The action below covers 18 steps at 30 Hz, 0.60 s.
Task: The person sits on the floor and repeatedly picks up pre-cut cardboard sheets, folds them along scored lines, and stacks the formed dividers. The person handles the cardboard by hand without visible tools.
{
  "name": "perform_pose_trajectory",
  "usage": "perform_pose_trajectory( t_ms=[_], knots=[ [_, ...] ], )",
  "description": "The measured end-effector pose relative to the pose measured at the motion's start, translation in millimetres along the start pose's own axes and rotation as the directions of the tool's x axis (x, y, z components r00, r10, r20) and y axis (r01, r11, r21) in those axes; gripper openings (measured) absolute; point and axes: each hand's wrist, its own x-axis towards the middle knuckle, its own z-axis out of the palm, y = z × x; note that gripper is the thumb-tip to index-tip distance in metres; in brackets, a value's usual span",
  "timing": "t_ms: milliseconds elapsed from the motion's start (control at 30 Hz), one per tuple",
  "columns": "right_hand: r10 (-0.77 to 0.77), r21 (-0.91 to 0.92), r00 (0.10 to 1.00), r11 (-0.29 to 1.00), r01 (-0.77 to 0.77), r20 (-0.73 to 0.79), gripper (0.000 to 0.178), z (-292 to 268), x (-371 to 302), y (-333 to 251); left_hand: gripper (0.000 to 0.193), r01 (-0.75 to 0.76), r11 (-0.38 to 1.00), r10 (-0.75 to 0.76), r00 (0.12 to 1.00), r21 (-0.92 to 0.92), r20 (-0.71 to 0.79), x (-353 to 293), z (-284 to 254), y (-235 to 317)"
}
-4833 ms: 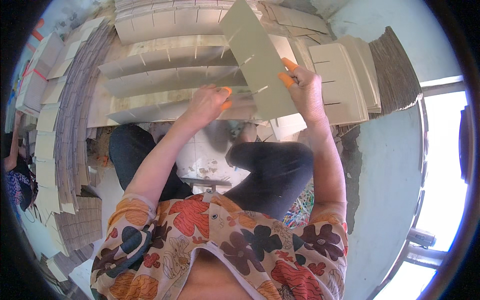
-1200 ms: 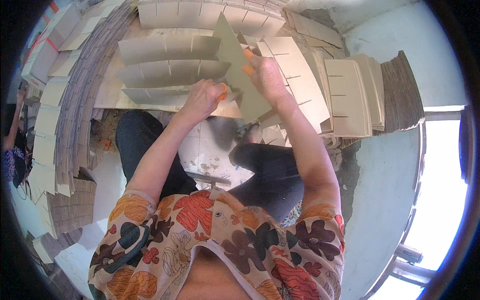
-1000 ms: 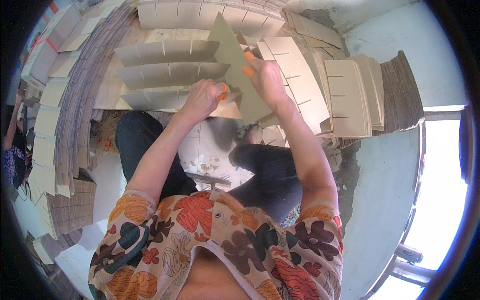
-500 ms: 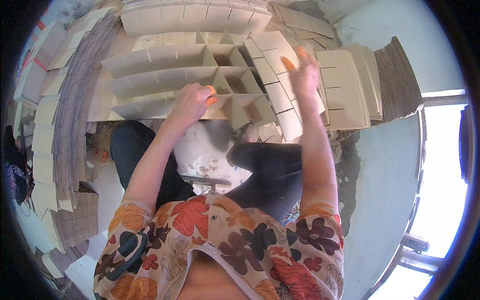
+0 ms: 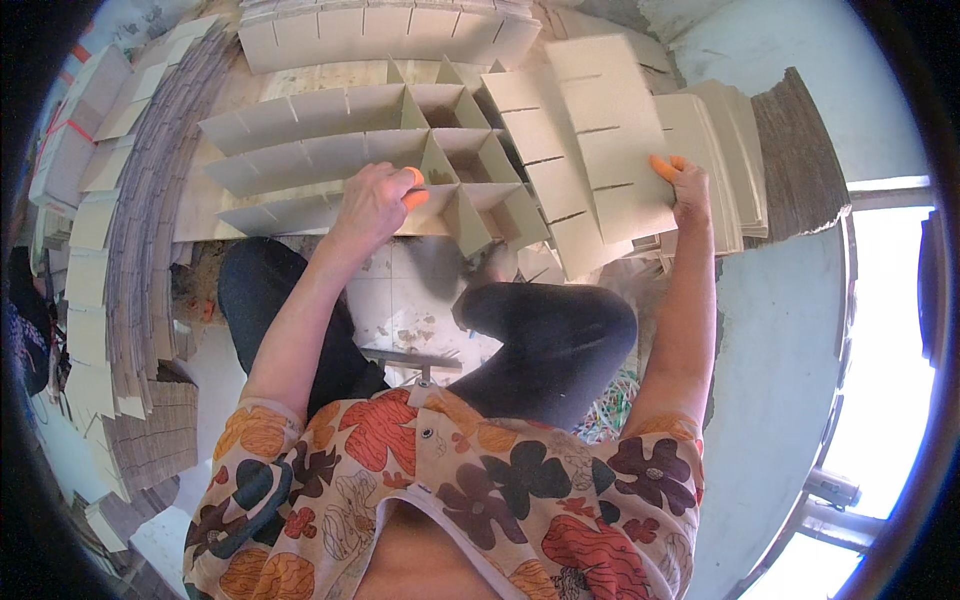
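Observation:
Three long slotted cardboard strips stand on edge, with short cross pieces slotted in at their right end, forming a partly assembled cardboard divider (image 5: 310, 155). My left hand (image 5: 380, 205), orange covers on its fingertips, pinches the top of the nearest strip close to the crossings. On the right, my right hand (image 5: 690, 190) grips a flat slotted cardboard piece (image 5: 615, 130) by its right edge, also with orange fingertip covers. That piece is tilted over other slotted cardboard pieces (image 5: 535, 140) beside the divider.
Stacked slotted pieces (image 5: 710, 170) lie to the right, with a brown stack (image 5: 800, 160) near the wall. A row of slotted strips (image 5: 390, 38) stands at the back. Long cardboard stacks (image 5: 130, 230) line the left. My knees are below the work surface's near edge.
My right hand has moved right and slightly down and now holds a cardboard piece that has swung out over the right stack. My left hand stays at the divider, nearly unmoved.

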Motion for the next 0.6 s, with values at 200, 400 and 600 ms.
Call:
perform_pose_trajectory(
  t_ms=[200,400,600],
  knots=[
    [-0.244,0.024,0.965,0.969,0.247,-0.092,0.037,38,-43,-57,0.029,-0.075,0.997,0.078,0.992,0.033,-0.102,-7,-26,-1],
    [-0.619,-0.017,0.762,0.774,0.633,0.188,0.049,147,-103,-98,0.027,-0.027,0.990,0.035,0.998,0.139,-0.057,-30,-52,-28],
    [-0.683,-0.240,0.658,0.613,0.753,0.318,0.045,210,-119,-112,0.015,0.000,0.999,0.002,0.999,0.033,-0.046,-35,-43,-45]
  ],
)
